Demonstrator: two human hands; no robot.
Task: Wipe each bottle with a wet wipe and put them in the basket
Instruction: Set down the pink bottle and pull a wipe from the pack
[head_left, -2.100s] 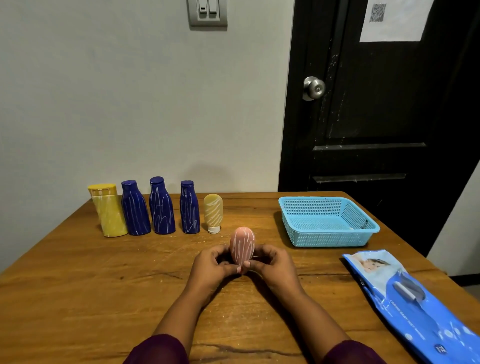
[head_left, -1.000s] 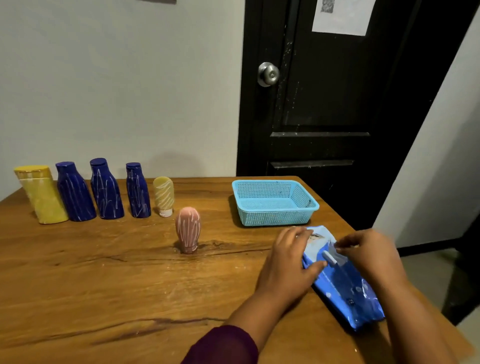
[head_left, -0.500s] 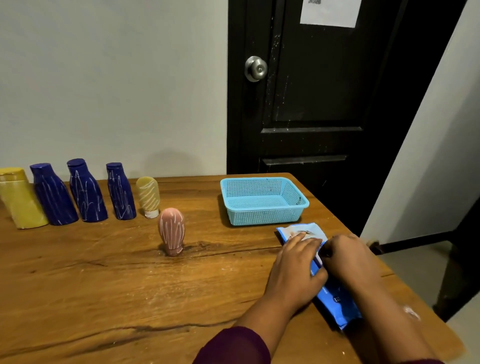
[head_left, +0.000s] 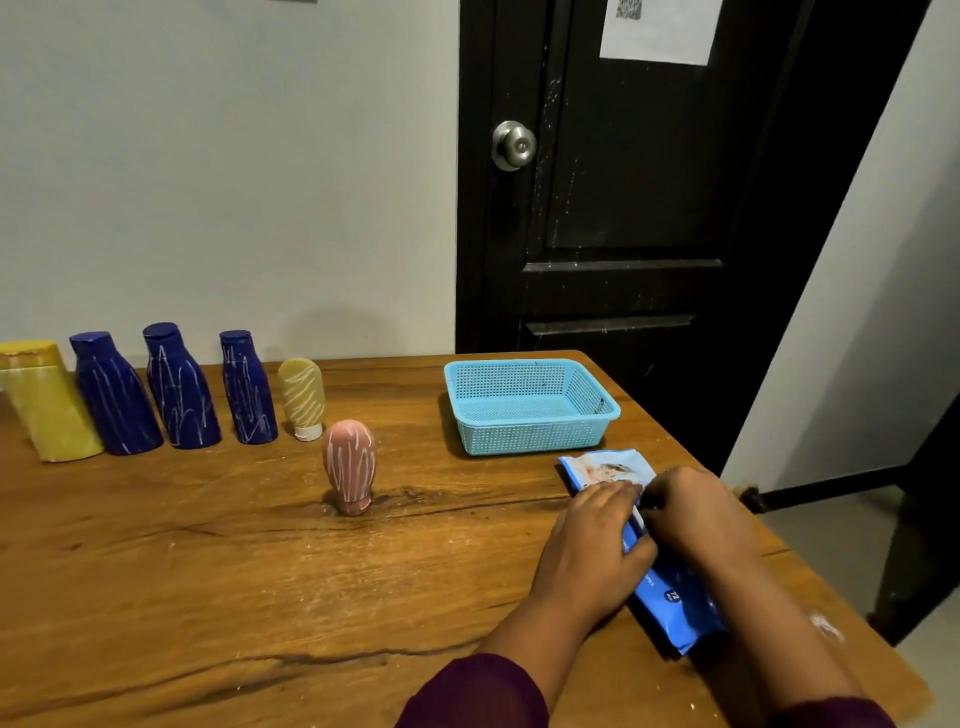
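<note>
Both hands work at a blue wet-wipe pack (head_left: 670, 597) lying near the right edge of a wooden table (head_left: 208, 571). The left hand (head_left: 592, 540) presses flat on the pack, fingers spread along its left side, while the right hand (head_left: 693, 517) curls over the middle of the pack with fingertips pinched at a thin white strip; whether this is the flap or a wipe cannot be told. Just beyond the pack sits a light blue plastic basket (head_left: 530, 436), with no bottle inside. A pink bottle (head_left: 349, 465) streaked with white marks stands cap-down alone in the middle of the table, well apart from the hands. Along the back edge by the wall stand five more in a row: a large yellow bottle (head_left: 44, 402), three dark blue bottles (head_left: 117, 397) (head_left: 179, 389) (head_left: 247, 389) scribbled with white lines, and a small yellow bottle (head_left: 302, 397) resting on its white cap. A black door (head_left: 649, 208) fills the background behind the basket
</note>
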